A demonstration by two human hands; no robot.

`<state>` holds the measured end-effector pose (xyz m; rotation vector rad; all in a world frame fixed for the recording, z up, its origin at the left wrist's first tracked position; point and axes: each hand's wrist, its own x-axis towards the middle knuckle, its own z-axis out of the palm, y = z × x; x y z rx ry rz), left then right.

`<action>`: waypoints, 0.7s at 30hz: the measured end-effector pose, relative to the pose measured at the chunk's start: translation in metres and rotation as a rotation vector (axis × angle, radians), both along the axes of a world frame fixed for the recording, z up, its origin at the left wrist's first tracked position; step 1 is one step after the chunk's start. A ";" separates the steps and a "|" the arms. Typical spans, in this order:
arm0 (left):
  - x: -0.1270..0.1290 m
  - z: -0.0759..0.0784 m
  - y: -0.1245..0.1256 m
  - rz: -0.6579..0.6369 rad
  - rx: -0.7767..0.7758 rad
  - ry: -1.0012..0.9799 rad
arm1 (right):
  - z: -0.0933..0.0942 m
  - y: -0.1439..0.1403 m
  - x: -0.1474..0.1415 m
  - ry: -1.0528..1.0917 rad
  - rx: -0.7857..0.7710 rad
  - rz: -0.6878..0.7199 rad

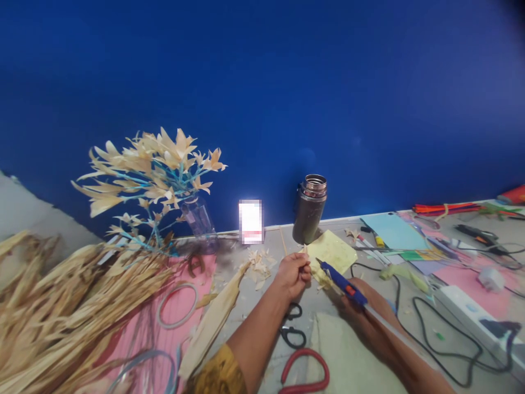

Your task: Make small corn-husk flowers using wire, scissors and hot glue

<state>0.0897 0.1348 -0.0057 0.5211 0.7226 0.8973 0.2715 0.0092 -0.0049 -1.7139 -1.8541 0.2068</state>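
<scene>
"What lies nearest?"

"A red looped handle (305, 353) at the bottom edge; past it, black scissor handles (292, 329) and a pale green sheet (340, 345) on the grey worktop (254, 306)."

"And the hands?"

"The right hand (368, 298) is wrapped round a glue gun (344, 283); the left hand (293, 273) has its fingertips pinched on a pale piece (304, 250), too small to make out."

"How does the glue gun look?"

"Slim and deep blue, with an orange patch on its side and a dark, narrow nozzle; a whitish rod (388, 324) runs from its back end over the right forearm; it slants, nozzle forward and leftward, near the left fingertips yet apart from them."

"Farther off?"

"A yellow sheet (336, 251) just beyond the nozzle; then a dark bottle (309, 213) with a bare metal neck; last, the blue wall (262, 98)."
</scene>
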 end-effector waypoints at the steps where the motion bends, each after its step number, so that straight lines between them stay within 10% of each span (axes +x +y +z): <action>1: 0.000 0.002 0.000 -0.005 0.002 -0.004 | 0.000 0.003 0.001 -0.057 -0.034 -0.004; 21: -0.027 0.075 -0.056 0.223 0.383 0.138 | 0.016 -0.002 0.012 -0.068 -0.072 0.102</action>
